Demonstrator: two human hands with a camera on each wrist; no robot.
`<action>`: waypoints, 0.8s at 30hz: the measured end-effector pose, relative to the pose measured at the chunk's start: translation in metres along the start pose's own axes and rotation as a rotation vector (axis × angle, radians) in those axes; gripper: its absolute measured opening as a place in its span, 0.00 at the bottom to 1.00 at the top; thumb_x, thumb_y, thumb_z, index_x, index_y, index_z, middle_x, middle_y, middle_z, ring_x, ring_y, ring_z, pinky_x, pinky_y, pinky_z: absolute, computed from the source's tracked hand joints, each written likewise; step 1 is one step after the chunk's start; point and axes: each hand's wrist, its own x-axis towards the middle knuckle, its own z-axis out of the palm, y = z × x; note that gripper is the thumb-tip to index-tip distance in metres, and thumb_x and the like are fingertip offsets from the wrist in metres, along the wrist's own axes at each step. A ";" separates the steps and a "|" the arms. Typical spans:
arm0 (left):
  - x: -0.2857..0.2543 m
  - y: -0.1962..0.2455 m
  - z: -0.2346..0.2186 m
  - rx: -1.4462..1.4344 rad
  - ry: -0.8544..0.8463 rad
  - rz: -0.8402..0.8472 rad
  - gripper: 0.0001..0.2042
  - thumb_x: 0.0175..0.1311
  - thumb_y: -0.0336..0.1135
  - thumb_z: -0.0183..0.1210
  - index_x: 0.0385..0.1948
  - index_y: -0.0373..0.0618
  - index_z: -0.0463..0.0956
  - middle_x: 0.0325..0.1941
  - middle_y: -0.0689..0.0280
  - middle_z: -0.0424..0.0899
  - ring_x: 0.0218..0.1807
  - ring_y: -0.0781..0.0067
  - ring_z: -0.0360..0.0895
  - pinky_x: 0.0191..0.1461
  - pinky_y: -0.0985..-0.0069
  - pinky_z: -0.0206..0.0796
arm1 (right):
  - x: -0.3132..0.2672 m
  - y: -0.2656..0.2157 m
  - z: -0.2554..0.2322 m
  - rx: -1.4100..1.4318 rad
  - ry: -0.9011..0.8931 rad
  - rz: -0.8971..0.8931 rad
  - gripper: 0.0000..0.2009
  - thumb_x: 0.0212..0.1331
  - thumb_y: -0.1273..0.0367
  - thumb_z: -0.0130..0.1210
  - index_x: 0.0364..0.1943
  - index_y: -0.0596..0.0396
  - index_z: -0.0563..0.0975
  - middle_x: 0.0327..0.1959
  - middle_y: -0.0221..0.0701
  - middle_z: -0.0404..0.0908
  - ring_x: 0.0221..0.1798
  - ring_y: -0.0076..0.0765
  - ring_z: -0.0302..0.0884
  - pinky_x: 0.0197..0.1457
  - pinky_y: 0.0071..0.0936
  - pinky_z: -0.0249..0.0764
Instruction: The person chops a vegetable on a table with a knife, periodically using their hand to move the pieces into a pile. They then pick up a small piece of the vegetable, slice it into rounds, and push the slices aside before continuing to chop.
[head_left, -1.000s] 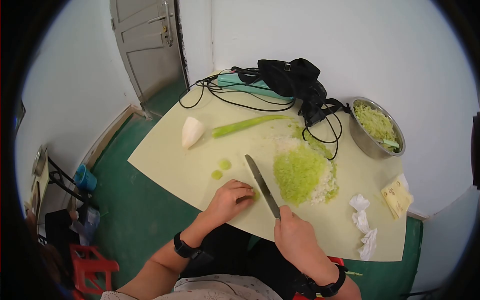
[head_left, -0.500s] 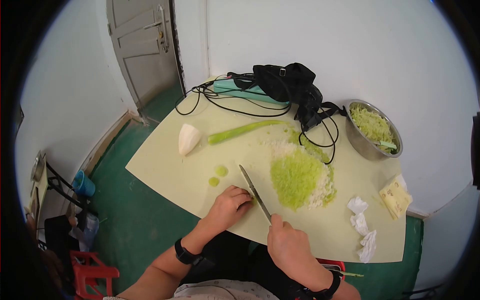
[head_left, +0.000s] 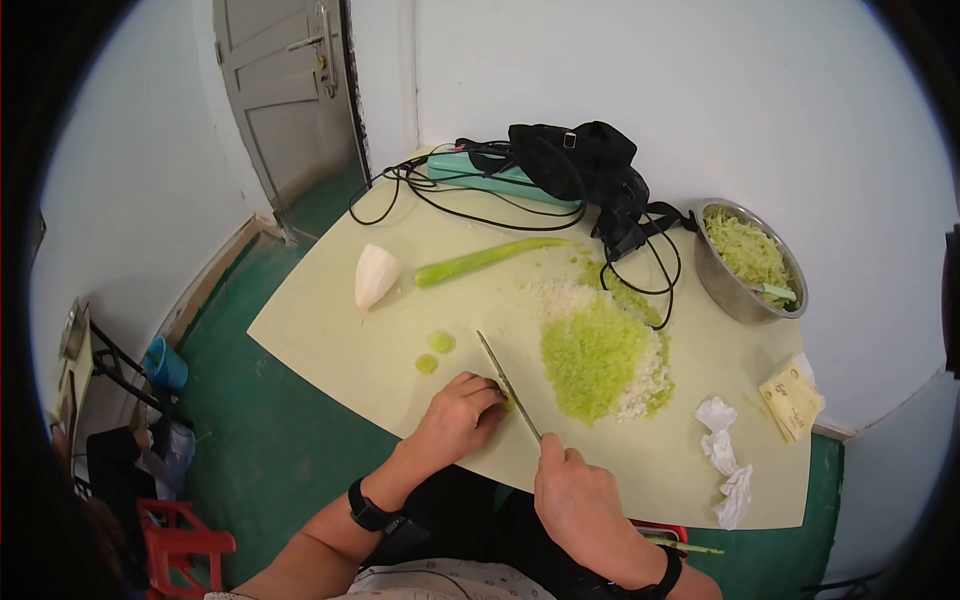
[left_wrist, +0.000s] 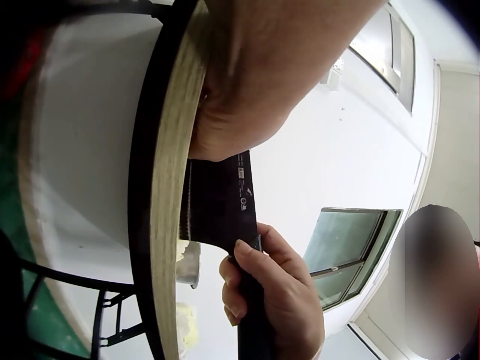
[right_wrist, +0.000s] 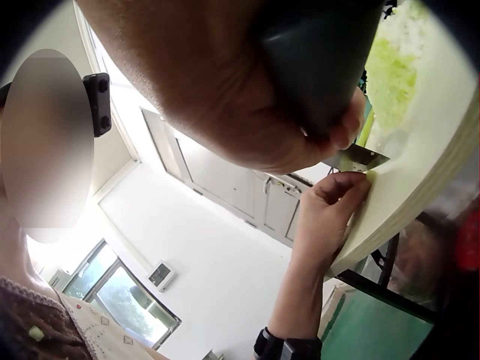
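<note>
My right hand grips the black handle of a broad-bladed kitchen knife, its blade pointing away across the table. In the left wrist view the blade looks wide and dark, with pale markings. Curled fingers of my left hand hold a small green vegetable piece right beside the blade; most of it is hidden. Two round green slices lie beyond that hand. Right of the knife spreads a pile of finely chopped green bits, edged with chopped white bits.
Farther back lie a long green stalk and a white, tapered vegetable chunk. A metal bowl of pale green shreds stands at right, near a yellow packet and crumpled tissues. A black bag and cables occupy the back.
The knife has shifted left, close against my left fingertips, and its blade has turned more edge-on to the head view. My left hand keeps its hold on the green piece.
</note>
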 end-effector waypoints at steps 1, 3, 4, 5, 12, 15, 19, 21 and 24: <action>0.001 0.001 0.000 0.001 0.006 0.004 0.09 0.41 0.22 0.62 0.28 0.38 0.78 0.34 0.59 0.80 0.39 0.58 0.75 0.43 0.69 0.70 | 0.000 0.001 0.000 0.000 -0.002 -0.001 0.12 0.46 0.77 0.53 0.36 0.63 0.65 0.19 0.40 0.73 0.17 0.43 0.77 0.18 0.31 0.73; 0.001 0.001 0.000 0.001 0.013 0.009 0.08 0.41 0.21 0.62 0.27 0.38 0.78 0.33 0.59 0.79 0.39 0.59 0.75 0.42 0.70 0.70 | 0.000 0.002 0.002 -0.001 -0.007 -0.003 0.13 0.46 0.77 0.52 0.37 0.63 0.66 0.20 0.40 0.73 0.17 0.43 0.77 0.18 0.30 0.73; 0.001 0.001 0.001 0.001 0.015 0.008 0.08 0.41 0.21 0.61 0.27 0.38 0.78 0.33 0.59 0.80 0.39 0.59 0.75 0.42 0.70 0.70 | -0.001 0.002 0.001 0.014 -0.013 0.014 0.15 0.48 0.76 0.51 0.42 0.64 0.65 0.19 0.41 0.73 0.17 0.45 0.75 0.18 0.33 0.73; 0.001 0.001 0.000 0.002 0.017 0.005 0.08 0.41 0.21 0.61 0.27 0.38 0.78 0.33 0.60 0.80 0.39 0.59 0.75 0.42 0.70 0.70 | -0.001 0.000 -0.001 0.028 -0.021 0.029 0.18 0.51 0.76 0.51 0.48 0.65 0.65 0.18 0.41 0.72 0.17 0.47 0.74 0.19 0.36 0.72; 0.002 0.003 -0.001 0.003 0.015 0.006 0.09 0.41 0.21 0.62 0.27 0.38 0.79 0.33 0.60 0.80 0.38 0.59 0.75 0.42 0.70 0.70 | -0.002 -0.009 -0.011 0.011 -0.025 0.028 0.29 0.53 0.75 0.50 0.63 0.63 0.60 0.18 0.41 0.71 0.13 0.45 0.70 0.17 0.37 0.70; 0.002 0.003 -0.002 0.007 0.003 0.001 0.09 0.40 0.21 0.62 0.27 0.38 0.79 0.32 0.60 0.79 0.38 0.59 0.75 0.41 0.70 0.70 | -0.003 -0.009 -0.010 0.007 -0.024 0.023 0.29 0.52 0.75 0.51 0.63 0.62 0.61 0.18 0.41 0.71 0.13 0.45 0.70 0.17 0.37 0.69; 0.003 0.004 -0.002 0.006 0.002 -0.003 0.09 0.40 0.21 0.62 0.27 0.38 0.79 0.32 0.61 0.79 0.37 0.59 0.75 0.40 0.69 0.70 | -0.001 -0.010 -0.011 -0.018 -0.063 0.016 0.30 0.49 0.76 0.50 0.61 0.66 0.60 0.19 0.42 0.72 0.14 0.46 0.71 0.18 0.37 0.70; 0.003 0.004 -0.002 0.008 -0.003 -0.002 0.09 0.40 0.21 0.62 0.27 0.38 0.79 0.32 0.61 0.78 0.37 0.59 0.74 0.40 0.69 0.70 | 0.001 -0.010 -0.012 -0.008 -0.086 0.019 0.28 0.48 0.77 0.50 0.59 0.68 0.61 0.19 0.43 0.72 0.15 0.46 0.72 0.18 0.37 0.71; 0.002 0.003 -0.002 0.010 -0.007 0.002 0.09 0.40 0.21 0.62 0.27 0.38 0.79 0.32 0.61 0.78 0.37 0.59 0.74 0.40 0.69 0.70 | 0.011 -0.008 -0.005 -0.055 -0.158 0.024 0.16 0.48 0.75 0.52 0.43 0.65 0.66 0.21 0.42 0.75 0.17 0.43 0.77 0.18 0.31 0.74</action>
